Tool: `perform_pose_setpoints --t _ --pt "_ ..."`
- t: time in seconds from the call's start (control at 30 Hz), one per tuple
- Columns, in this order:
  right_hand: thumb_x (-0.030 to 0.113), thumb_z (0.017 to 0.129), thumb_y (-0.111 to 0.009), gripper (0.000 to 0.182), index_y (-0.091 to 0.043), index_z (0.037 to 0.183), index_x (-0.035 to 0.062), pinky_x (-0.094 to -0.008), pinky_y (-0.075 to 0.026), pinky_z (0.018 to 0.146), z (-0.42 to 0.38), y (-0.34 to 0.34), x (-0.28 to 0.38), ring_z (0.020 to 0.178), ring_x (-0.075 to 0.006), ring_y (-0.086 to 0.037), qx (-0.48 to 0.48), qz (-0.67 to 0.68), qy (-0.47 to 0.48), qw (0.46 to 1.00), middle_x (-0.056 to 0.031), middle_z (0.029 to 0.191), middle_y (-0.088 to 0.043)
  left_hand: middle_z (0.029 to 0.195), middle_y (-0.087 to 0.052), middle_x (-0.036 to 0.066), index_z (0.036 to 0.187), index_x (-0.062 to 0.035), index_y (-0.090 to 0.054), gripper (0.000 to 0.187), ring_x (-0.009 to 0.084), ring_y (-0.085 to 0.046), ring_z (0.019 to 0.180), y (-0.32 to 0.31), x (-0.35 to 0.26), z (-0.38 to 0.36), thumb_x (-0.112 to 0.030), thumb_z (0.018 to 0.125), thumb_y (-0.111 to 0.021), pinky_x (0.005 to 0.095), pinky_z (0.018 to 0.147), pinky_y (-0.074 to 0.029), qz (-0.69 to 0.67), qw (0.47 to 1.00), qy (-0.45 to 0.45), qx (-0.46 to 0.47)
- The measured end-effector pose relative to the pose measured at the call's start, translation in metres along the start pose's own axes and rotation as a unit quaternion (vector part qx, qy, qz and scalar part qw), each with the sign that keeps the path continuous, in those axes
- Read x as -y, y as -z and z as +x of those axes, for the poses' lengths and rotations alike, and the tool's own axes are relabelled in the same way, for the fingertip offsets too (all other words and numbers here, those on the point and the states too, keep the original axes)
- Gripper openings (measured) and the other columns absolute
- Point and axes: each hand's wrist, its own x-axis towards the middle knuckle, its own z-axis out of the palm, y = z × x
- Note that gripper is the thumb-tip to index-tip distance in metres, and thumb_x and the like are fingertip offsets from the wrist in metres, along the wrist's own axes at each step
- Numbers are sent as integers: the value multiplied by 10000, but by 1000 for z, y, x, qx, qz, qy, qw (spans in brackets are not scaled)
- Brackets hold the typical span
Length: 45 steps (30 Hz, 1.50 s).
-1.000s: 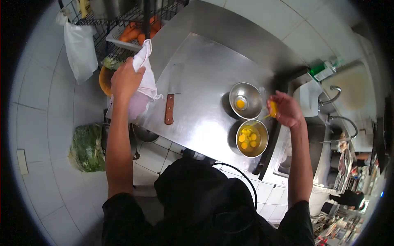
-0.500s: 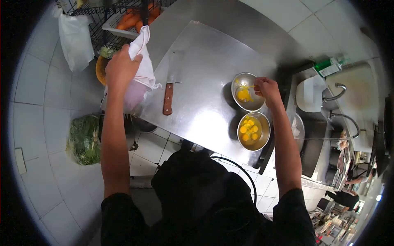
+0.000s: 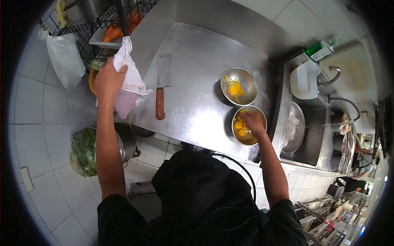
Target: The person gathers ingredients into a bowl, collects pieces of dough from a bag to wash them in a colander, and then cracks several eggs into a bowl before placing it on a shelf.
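Note:
At the counter's left edge, my left hand (image 3: 109,82) grips a white cloth (image 3: 130,76) with its fingers closed. A pink bag-like thing (image 3: 125,103) shows below the cloth. My right hand (image 3: 252,122) reaches into the lower metal bowl (image 3: 262,111), its fingers bunched downward among egg yolks (image 3: 239,124). What those fingers hold, if anything, is hidden. Touching or nearly touching that bowl, an upper metal bowl (image 3: 248,78) holds a yolk (image 3: 234,89) with yellow streaks of broken yolk. A cleaver (image 3: 160,102) with a wooden handle lies flat on the steel counter (image 3: 197,74).
To the right is a sink (image 3: 314,135) with taps and a metal basin (image 3: 301,123) holding whitish stuff. A wire rack with a basket of carrots (image 3: 113,33) stands at upper left. Bagged leafy greens (image 3: 83,151) sit low on the left. Another person (image 3: 353,183) is far off at right.
My right hand has moved from the upper bowl down into the lower bowl. The yolk in the upper bowl now shows more streaks. My left hand still grips the cloth. The view has shifted slightly.

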Motion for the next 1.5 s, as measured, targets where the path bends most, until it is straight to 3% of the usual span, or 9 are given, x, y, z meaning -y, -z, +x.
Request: perform_pose_setpoints --t 0.1,0.2,0.4,0.6,0.73,0.83,1.23,1.33,1.5 --pt "260 899 -549 242 -639 979 51 -288 -467 637 -1 -4 6 726 -165 -596 98 121 -92 984 -47 847 -640 1072 -630 228 1180 -20 -527 488 411 -599 998 1 1 -1 -349 827 -602 492 852 -465 6 1000 -11 -10" --pt "199 925 -493 216 -625 905 30 -298 -485 665 1 -7 -3 701 -189 -590 183 303 -171 919 -69 794 -628 1098 -620 242 1223 -16 -524 539 410 -587 1024 -4 7 2 -370 826 -613 478 881 -450 -6 1000 -11 -15" --pt "231 952 -473 236 -589 872 40 -336 -514 671 8 -2 -28 712 -209 -599 264 357 -198 874 -81 773 -618 1117 -611 256 1254 -7 -515 574 405 -578 1052 2 2 0 -382 830 -614 464 905 -440 -4 1000 2 0" --pt "204 937 -489 205 -568 887 22 -335 -494 669 -4 5 -20 744 -226 -582 223 399 -227 860 -107 803 -606 1108 -621 218 1223 -34 -518 500 398 -594 1026 -6 7 1 -340 836 -600 491 863 -469 -3 1000 -11 -25" --pt "210 934 -506 211 -574 892 14 -334 -488 662 -41 27 28 762 -220 -581 183 370 -136 901 -106 824 -608 1159 -606 233 1290 -11 -496 609 380 -574 1087 5 1 -1 -400 834 -606 445 931 -431 -5 1000 13 22" --pt "216 929 -524 218 -585 906 9 -326 -490 660 -50 42 40 766 -214 -586 139 373 -102 912 -105 844 -612 1090 -626 210 1236 -46 -507 503 397 -600 1013 -2 6 0 -347 842 -595 492 857 -475 4 1000 -6 -18" --pt "236 941 -516 249 -578 1002 2 -300 -486 759 -102 90 162 837 -206 -583 181 363 64 912 -136 939 -603 1111 -619 213 1254 -45 -505 518 391 -594 1033 -2 5 -2 -345 842 -598 483 869 -469 -7 1000 7 -13" --pt "225 933 -526 247 -580 997 -7 -306 -488 792 -98 97 203 852 -219 -587 170 375 85 908 -143 930 -602 1178 -592 241 1301 -34 -493 598 388 -571 1086 1 5 -2 -386 832 -610 449 917 -439 -27 1000 6 3" --pt "181 924 -520 261 -543 1074 -30 -346 -497 822 -18 88 203 906 -252 -585 166 342 82 921 -175 1045 -567 1083 -632 205 1255 -49 -507 522 383 -600 1015 0 6 -1 -339 832 -605 481 859 -472 -22 1000 -4 -6"
